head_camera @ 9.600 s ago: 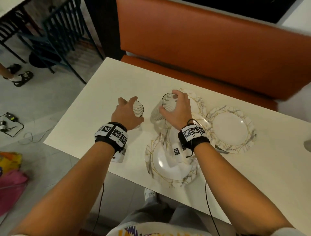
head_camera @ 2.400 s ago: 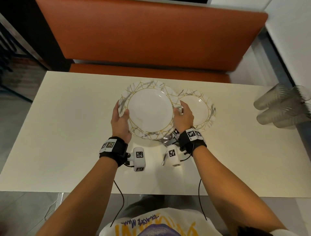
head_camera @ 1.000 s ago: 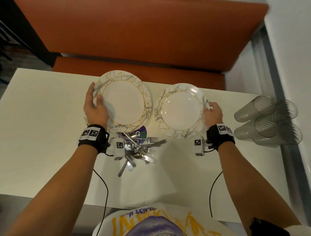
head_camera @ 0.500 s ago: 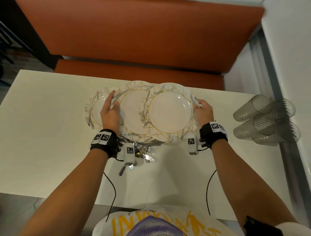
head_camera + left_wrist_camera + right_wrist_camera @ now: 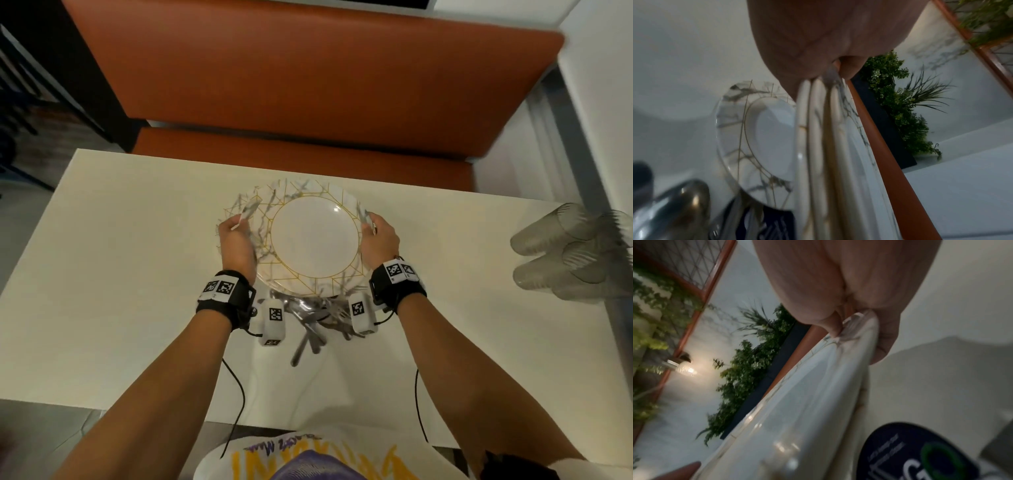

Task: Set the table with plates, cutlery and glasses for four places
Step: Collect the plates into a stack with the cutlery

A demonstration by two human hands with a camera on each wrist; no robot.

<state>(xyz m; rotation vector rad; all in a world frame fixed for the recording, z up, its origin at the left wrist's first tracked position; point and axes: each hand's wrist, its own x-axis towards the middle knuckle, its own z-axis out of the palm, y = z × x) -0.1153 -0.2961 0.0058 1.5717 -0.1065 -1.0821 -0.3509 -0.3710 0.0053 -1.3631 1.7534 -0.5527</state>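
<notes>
A stack of marble-and-gold-rimmed plates (image 5: 315, 240) sits over the middle of the cream table (image 5: 120, 274), its left edge blurred. My left hand (image 5: 238, 243) grips the left rims; the left wrist view shows several plate edges (image 5: 818, 138) between thumb and fingers, and one more plate (image 5: 760, 142) lower and offset. My right hand (image 5: 378, 236) pinches the right rim (image 5: 849, 332). A heap of forks and spoons (image 5: 311, 325) lies just in front of the plates. Clear glasses (image 5: 561, 253) lie on their sides at the right edge.
An orange bench (image 5: 308, 85) runs along the far side of the table. A dark round label with a green ring (image 5: 920, 454) lies under the cutlery. Bare tabletop shows to the left and to the near right.
Half a second ago the plates were fanned out overlapping side by side. My hands have come together and the plates now sit in one stack.
</notes>
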